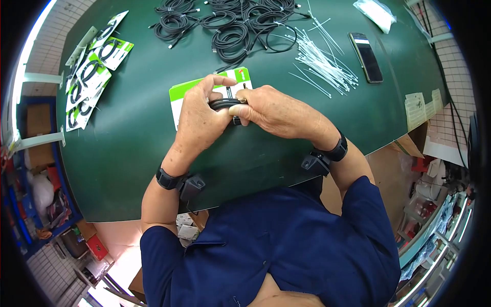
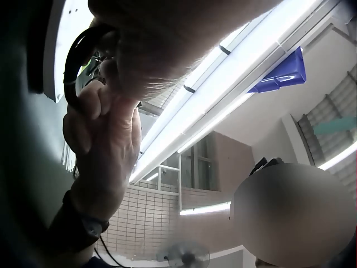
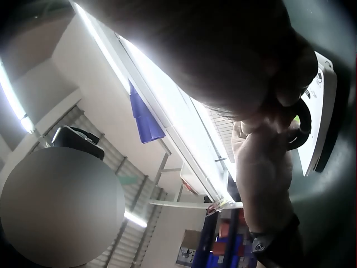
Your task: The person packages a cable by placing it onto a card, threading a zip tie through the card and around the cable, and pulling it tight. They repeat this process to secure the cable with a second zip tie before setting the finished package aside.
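Both hands are together over a pile of green-and-white cards near the table's middle. My left hand grips a small coil of black cable, its thumb and index finger spread around the loops. From the other side my right hand pinches the same coil, thumb and curled index finger at its right end. A curved stretch of the cable bows out between the hands in the left wrist view. In the right wrist view, the cable loop shows beside the white card edge; the fingertips are mostly in shadow.
Several coiled black cables lie at the table's far side. White cable ties are heaped at right, near a phone and a white plastic bag. Cards with cables attached overlap at the left on the green table.
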The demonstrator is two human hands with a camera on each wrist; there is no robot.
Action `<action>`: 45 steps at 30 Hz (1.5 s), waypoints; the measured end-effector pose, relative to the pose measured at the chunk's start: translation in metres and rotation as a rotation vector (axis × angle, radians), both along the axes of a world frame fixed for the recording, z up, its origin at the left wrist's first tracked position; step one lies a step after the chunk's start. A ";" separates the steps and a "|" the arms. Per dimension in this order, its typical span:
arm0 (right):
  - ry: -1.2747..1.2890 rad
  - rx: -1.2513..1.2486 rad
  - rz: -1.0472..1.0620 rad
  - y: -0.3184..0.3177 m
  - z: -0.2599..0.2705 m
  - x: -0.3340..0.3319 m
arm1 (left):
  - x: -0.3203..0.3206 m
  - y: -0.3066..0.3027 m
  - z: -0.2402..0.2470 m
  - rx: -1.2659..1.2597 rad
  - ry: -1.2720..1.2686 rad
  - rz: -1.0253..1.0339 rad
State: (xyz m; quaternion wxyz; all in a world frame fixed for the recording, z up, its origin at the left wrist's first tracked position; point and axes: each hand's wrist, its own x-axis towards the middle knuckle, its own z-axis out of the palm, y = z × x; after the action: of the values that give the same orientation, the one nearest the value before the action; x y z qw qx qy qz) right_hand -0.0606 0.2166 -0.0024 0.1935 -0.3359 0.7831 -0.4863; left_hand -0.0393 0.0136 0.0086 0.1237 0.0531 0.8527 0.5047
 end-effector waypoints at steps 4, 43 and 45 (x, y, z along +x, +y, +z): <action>-0.017 0.084 0.072 0.005 0.004 0.000 | 0.006 0.004 -0.002 0.029 0.123 -0.012; -0.578 -0.502 -0.355 0.012 0.014 0.002 | 0.013 0.012 -0.006 -0.077 1.060 -0.252; -0.697 -0.573 -0.313 0.010 0.013 0.002 | 0.014 0.011 -0.004 -0.044 1.080 -0.245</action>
State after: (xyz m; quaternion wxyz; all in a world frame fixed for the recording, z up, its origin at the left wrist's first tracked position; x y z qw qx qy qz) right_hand -0.0589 0.2268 0.0105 0.2685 -0.0709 0.5472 -0.7896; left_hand -0.0257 0.0243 0.0044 -0.2724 0.4007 0.7928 0.3697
